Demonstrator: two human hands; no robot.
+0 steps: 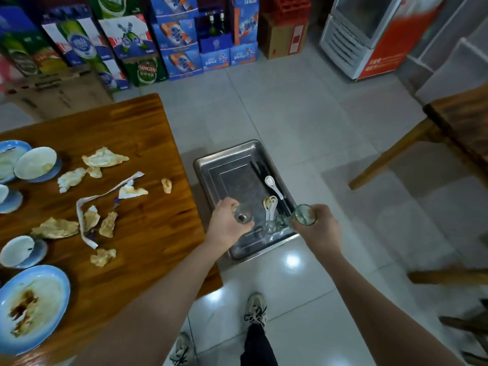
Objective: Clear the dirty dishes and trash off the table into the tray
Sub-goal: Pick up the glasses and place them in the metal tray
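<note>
A steel tray (211, 165) sits low beside the wooden table (148, 220). Over the tray's near end my left hand (228, 224) grips a clear glass (243, 213). My right hand (317, 224) grips a second clear glass (303, 215) above the tray's near right corner. In the tray lie white spoons (273, 184), dark chopsticks (260, 169) and small glasses (272, 227). Left on the table are crumpled dirty napkins (104, 157), a white paper strip (84, 204), several blue-rimmed bowls (35, 162) and a dirty blue plate (31, 307).
Stacked beer cartons (142, 46) line the far wall, with a white and red cooler (367, 35) at the right. Another wooden table (459, 120) and a bench (446, 277) stand at the right. My shoes (254, 307) are on the tiled floor.
</note>
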